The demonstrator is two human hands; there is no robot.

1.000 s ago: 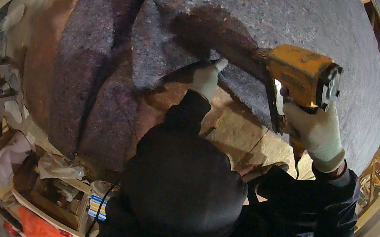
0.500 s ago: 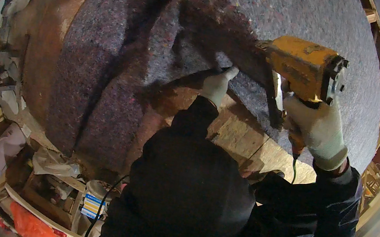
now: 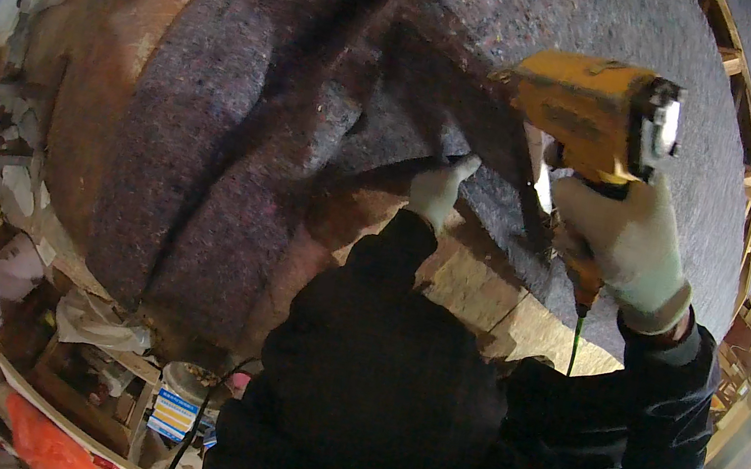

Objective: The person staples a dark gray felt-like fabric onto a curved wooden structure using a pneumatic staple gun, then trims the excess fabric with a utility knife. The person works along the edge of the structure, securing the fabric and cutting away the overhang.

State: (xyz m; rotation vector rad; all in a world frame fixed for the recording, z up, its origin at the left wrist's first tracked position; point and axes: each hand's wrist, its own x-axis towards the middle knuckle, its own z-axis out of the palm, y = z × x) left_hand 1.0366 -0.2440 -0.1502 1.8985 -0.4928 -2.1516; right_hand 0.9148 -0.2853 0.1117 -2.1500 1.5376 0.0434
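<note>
My right hand [image 3: 633, 242], in a whitish knit glove, is wrapped round the handle of a yellow pneumatic staple gun [image 3: 573, 109]. The gun's nose points left toward a grey-purple felt sheet [image 3: 229, 98]; whether it touches the felt I cannot tell. A thin hose [image 3: 576, 345] hangs from the handle's lower end. My left hand [image 3: 438, 191], gloved too, is closed on the felt's lower edge just left of the gun, its thumb side up. The felt bulges in deep folds around that hand. Beneath its raised edge shows a bare wooden board [image 3: 469, 271].
At lower left stands a wooden crate [image 3: 60, 425] with scraps in it and an orange-red bag [image 3: 48, 438]. Beside it are a bucket [image 3: 187, 380] and a blue, white and yellow box [image 3: 175, 410]. A dark hose [image 3: 185, 447] runs past them. Wooden framing [image 3: 737, 77] edges the felt at right.
The staple gun has tilted and shifted slightly up and left. My left hand has moved a little right and down with the felt's edge, and the folds have shifted.
</note>
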